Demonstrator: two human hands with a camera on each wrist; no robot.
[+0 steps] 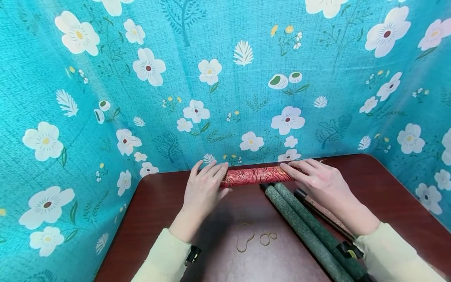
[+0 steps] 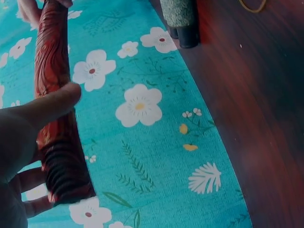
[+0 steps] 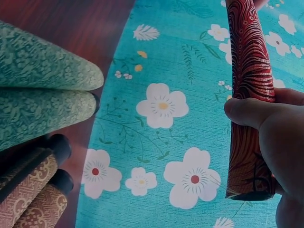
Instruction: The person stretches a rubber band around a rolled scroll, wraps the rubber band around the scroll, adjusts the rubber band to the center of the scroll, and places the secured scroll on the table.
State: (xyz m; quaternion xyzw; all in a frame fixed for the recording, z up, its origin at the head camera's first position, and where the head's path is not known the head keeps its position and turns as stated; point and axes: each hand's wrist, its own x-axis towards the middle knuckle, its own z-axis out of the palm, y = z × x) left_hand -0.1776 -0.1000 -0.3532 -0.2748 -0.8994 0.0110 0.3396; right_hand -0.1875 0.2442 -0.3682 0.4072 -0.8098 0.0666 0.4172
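A red roll (image 1: 253, 176) with a gold swirl pattern is held level above the far side of the table, one end in each hand. My left hand (image 1: 204, 192) grips its left end; in the left wrist view the thumb lies across the roll (image 2: 52, 57) and the fingers are behind it. The right end is gripped by my right hand (image 1: 324, 182). In the right wrist view that thumb presses the near face of the roll (image 3: 251, 61), fingers mostly hidden behind.
Two green scrolls (image 1: 299, 223) with black end knobs lie side by side on the dark red table (image 1: 158, 207). Brown patterned scrolls (image 3: 40, 209) lie beside them, partly under my right arm. Loose rubber bands (image 1: 268, 238) lie at the middle. A blue flowered cloth (image 1: 225, 98) hangs behind.
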